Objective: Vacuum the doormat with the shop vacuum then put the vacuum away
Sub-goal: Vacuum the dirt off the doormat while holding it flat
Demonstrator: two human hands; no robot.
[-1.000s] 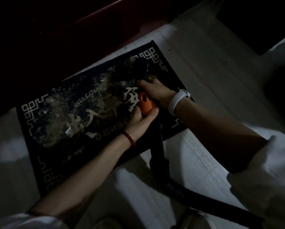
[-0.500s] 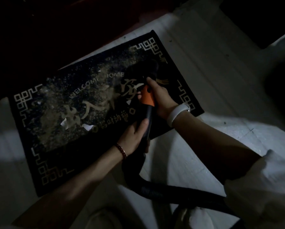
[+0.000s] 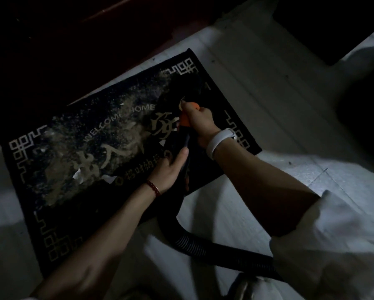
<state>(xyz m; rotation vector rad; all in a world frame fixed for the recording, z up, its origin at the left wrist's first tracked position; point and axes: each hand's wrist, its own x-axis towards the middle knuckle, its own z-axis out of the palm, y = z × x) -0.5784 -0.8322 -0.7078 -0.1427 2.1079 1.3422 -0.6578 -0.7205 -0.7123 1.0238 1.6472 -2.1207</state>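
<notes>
A black doormat [image 3: 58, 217] with a gold border and WELCOME HOME lettering lies on the pale floor, with tan dust and white paper scraps over its left and middle. The vacuum's black wand with an orange collar [image 3: 184, 121] rests on the mat's right part. My right hand [image 3: 200, 122] grips the wand at the orange collar. My left hand [image 3: 169, 169] holds the black tube lower down. The nozzle tip is lost in the dark mat beyond my right hand. A ribbed black hose [image 3: 203, 247] curves back toward me across the floor.
A dark red door or threshold [image 3: 95, 40] runs along the mat's far edge. A dark block [image 3: 324, 24] stands at the upper right. Pale floor tiles [image 3: 257, 100] lie to the right of the mat. The scene is dim.
My left hand slid from the orange collar down the black tube. My right hand shifted its grip onto the orange collar, and the hose bent into a tighter curve near me.
</notes>
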